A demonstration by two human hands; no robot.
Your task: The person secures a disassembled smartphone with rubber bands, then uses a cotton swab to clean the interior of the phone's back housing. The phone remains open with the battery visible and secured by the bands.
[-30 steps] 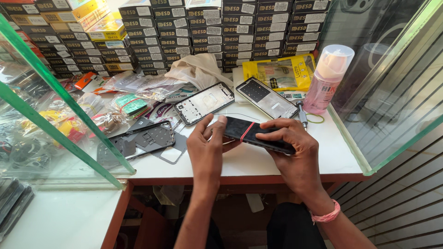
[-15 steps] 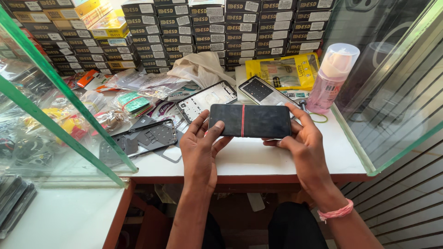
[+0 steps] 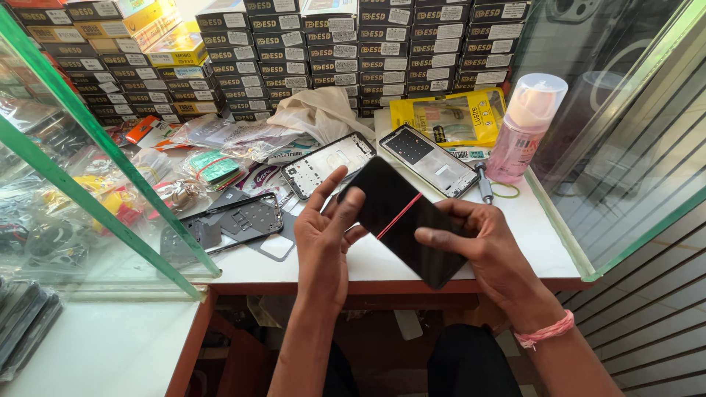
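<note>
Both my hands hold a black phone screen panel (image 3: 403, 217) with a thin red strip across its middle, tilted above the front edge of the white counter (image 3: 540, 242). My left hand (image 3: 327, 235) supports the panel's left side, thumb on its upper edge. My right hand (image 3: 482, 246) grips the lower right part, index finger laid across the glass. A pink band sits on my right wrist.
Two phone frames (image 3: 327, 163) (image 3: 429, 159) lie behind the panel, a dark frame (image 3: 250, 219) to the left. A pink spray bottle (image 3: 523, 129), a yellow packet (image 3: 450, 117), a cloth (image 3: 323, 112) and stacked black boxes (image 3: 346, 51) stand behind. Green-edged glass panes flank both sides.
The panel has turned from lying level across both hands to a diagonal tilt, its upper end now toward the left. My right index finger has moved onto its face.
</note>
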